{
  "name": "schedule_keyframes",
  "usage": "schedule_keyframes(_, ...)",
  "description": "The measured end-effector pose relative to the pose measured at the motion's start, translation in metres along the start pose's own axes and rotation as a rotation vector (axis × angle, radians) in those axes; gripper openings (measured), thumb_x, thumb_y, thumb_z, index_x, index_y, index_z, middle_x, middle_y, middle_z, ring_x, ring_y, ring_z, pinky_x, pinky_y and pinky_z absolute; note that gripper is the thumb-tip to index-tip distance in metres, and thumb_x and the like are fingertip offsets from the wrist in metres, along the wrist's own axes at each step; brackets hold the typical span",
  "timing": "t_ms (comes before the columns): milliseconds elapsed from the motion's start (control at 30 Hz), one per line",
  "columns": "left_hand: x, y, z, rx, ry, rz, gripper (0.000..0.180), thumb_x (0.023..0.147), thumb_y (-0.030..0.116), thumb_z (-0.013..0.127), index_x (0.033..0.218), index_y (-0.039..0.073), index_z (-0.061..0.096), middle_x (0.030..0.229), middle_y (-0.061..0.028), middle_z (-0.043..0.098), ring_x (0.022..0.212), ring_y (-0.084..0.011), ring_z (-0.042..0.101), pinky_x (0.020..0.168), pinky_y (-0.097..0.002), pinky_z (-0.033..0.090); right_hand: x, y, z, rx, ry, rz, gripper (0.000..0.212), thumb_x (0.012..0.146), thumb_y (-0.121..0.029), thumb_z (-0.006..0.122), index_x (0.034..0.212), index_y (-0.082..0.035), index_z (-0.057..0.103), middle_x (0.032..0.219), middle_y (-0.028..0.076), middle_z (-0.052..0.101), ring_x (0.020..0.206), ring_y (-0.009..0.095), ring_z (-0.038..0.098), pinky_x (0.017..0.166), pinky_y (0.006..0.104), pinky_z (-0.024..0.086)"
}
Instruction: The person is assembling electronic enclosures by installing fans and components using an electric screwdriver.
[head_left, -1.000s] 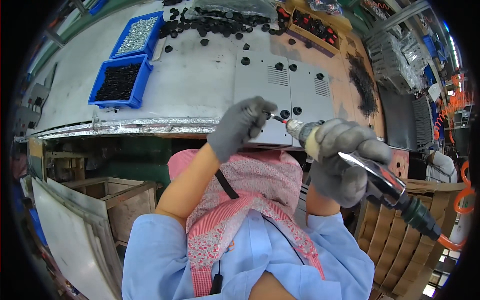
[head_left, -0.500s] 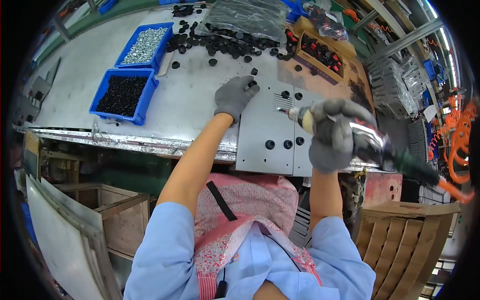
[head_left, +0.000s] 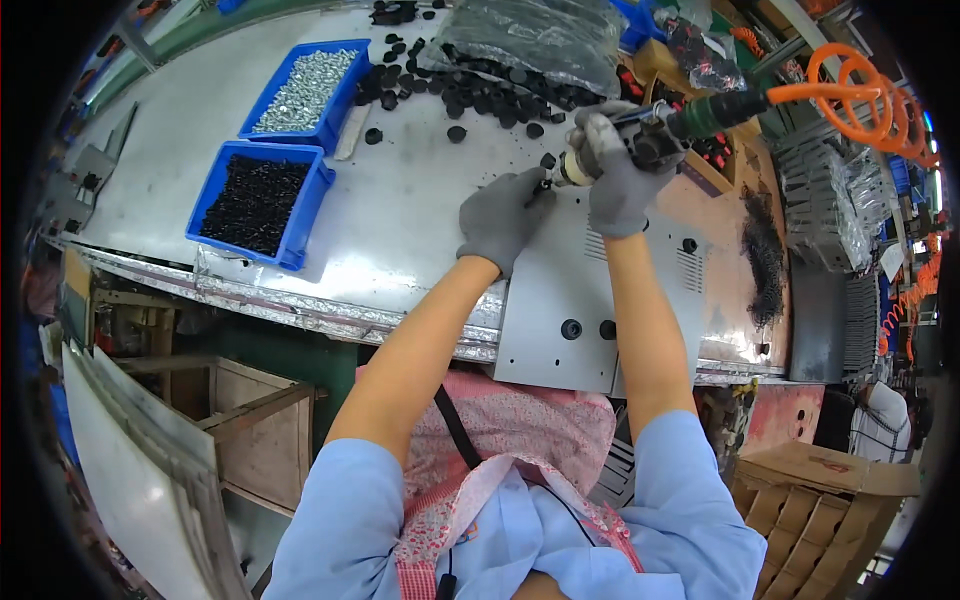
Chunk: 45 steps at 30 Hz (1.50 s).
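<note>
no readable text, labels, numbers or signs in view

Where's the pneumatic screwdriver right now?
Head view, upper right of centre: the pneumatic screwdriver is in the gloved right hand, its nose beside the gloved left hand, near the far-left corner of the grey panel.

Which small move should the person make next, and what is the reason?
Probably, the right hand should press the powered driver gently toward the small dark piece: the driver's nose points at it, and the left hand holds it near the grey panel.
</note>
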<state>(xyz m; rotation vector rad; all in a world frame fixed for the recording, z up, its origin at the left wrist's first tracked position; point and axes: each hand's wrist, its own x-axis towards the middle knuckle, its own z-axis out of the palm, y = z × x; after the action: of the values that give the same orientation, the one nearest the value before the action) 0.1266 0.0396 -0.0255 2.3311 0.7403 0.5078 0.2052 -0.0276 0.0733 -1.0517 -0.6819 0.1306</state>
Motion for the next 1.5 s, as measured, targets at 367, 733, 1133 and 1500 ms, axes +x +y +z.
schedule_keyframes(367, 0.009, 0.009, -0.010, -0.071, -0.088, -0.087, 0.034, 0.084, 0.040, 0.059, 0.111, 0.021, 0.066, 0.099, -0.0042, 0.067, 0.092, -0.0220, 0.063, 0.079, -0.0343, 0.048, 0.008, 0.004, 0.003, -0.021, -0.010, 0.131, 0.009, 0.080, 0.001, 0.065, 0.087, -0.003, 0.060, 0.071, 0.004, 0.062, 0.060, 0.009, 0.058, 0.050, 0.0215, 0.045)
schedule_keyframes(733, 0.006, 0.003, -0.004, -0.208, -0.031, -0.008, 0.035, 0.083, 0.037, 0.061, 0.111, 0.019, 0.065, 0.099, -0.0058, 0.067, 0.089, -0.0222, 0.064, 0.078, -0.0342, 0.048, -0.075, -0.097, 0.000, 0.169, 0.061, 0.072, 0.025, 0.082, 0.004, 0.058, 0.105, -0.002, 0.052, 0.089, 0.010, 0.061, 0.071, 0.016, 0.063, 0.059, 0.0267, 0.053)
schedule_keyframes(1133, -0.064, 0.009, -0.035, -1.888, -0.498, -0.627, 0.034, 0.097, 0.019, 0.044, 0.126, 0.000, 0.046, 0.109, -0.0137, 0.058, 0.082, -0.0161, 0.059, 0.062, -0.0244, 0.053, -0.140, -0.186, -0.049, 0.007, -0.130, -0.275, 0.028, 0.080, -0.014, 0.052, 0.106, -0.006, 0.047, 0.085, 0.014, 0.054, 0.069, 0.022, 0.052, 0.062, 0.0392, 0.047)
schedule_keyframes(1500, -0.128, 0.050, -0.038, -1.847, -0.798, -0.538, 0.035, 0.092, 0.024, 0.059, 0.119, 0.004, 0.050, 0.096, -0.0041, 0.058, 0.066, -0.0050, 0.051, 0.046, -0.0141, 0.037, -0.144, -0.194, -0.043, -0.013, -0.147, -0.388, 0.031, 0.080, -0.018, 0.053, 0.108, -0.006, 0.047, 0.083, 0.014, 0.055, 0.068, 0.021, 0.054, 0.066, 0.0400, 0.047)
